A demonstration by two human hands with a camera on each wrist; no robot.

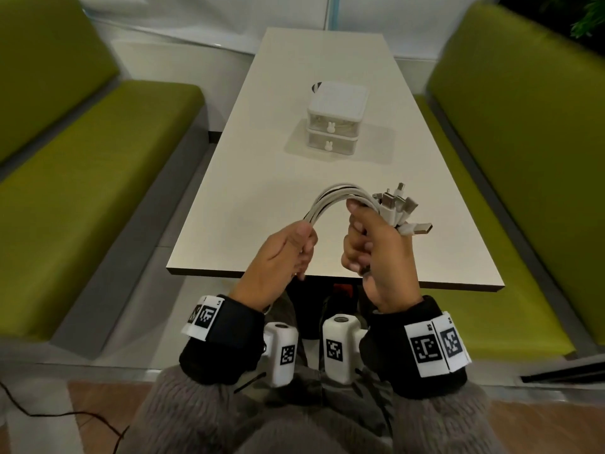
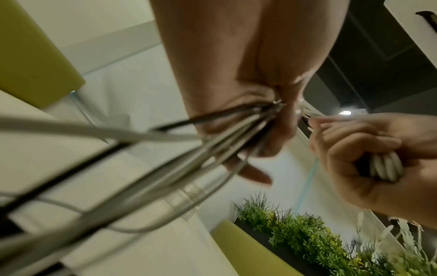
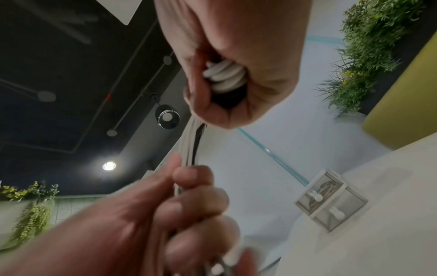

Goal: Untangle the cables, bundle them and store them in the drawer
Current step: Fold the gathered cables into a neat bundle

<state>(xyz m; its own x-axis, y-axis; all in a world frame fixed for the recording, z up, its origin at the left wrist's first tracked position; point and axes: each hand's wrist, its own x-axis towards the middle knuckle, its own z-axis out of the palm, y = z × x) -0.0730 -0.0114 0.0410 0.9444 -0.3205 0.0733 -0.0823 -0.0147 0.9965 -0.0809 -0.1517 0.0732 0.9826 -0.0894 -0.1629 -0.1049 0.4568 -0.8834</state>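
- Head view: left hand (image 1: 281,253) and right hand (image 1: 373,253), lower centre, both grasp the bundle of white cables (image 1: 330,199) arched between them over the pale worktop (image 1: 248,178); USB plugs (image 1: 397,204) fan out right. White two-drawer box (image 1: 334,121) upper centre, drawers closed.
- Left wrist view: left hand (image 2: 248,74) clenched round blurred cables (image 2: 165,149) running lower left.
- Right wrist view: right hand (image 3: 231,61) gripping white cable loops (image 3: 224,76); drawer box (image 3: 331,201) lower right.

Light is dim and even in the head view, where the pale bench (image 1: 248,178) carries a faint shadow beside the drawer unit (image 1: 332,126) and the frame edges bow strongly. Round ceiling lamps (image 3: 109,166) glow above in the right wrist view. The cables (image 2: 141,158) and near left hand (image 3: 146,214) are smeared by blur.
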